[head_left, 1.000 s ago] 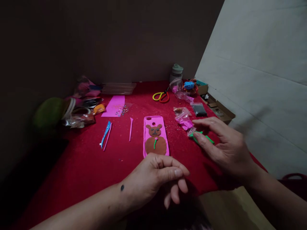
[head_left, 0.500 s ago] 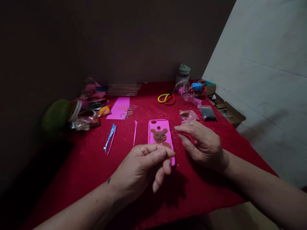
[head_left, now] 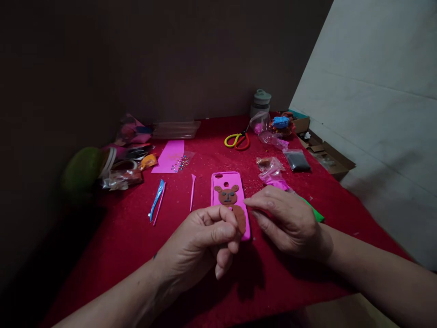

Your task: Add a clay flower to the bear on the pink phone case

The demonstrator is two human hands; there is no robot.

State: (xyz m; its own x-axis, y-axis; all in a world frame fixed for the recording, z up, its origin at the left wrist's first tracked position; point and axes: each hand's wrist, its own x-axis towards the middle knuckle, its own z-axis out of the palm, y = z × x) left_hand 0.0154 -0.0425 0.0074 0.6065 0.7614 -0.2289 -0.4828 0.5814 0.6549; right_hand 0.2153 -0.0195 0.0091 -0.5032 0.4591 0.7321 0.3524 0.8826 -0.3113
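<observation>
A pink phone case lies on the red tablecloth in front of me. On it is a brown clay bear with round ears, dark eyes and a dark nose and mouth. My left hand is above the lower left of the case and covers part of the bear's body. Its thumb and index finger are pinched together; anything between them is too small to make out. Just right of the case, my right hand hovers with curved fingers, a small gap between thumb and fingertips, nothing visible in it.
Left of the case lie a pink modelling tool, a blue tool and a thin pink stick. Farther back are scissors, rhinestones and a pink sheet. Clay packets and a bottle stand at right.
My left index finger has curled in toward the thumb. The right hand sits slightly lower, and pink and green material behind it has come into view.
</observation>
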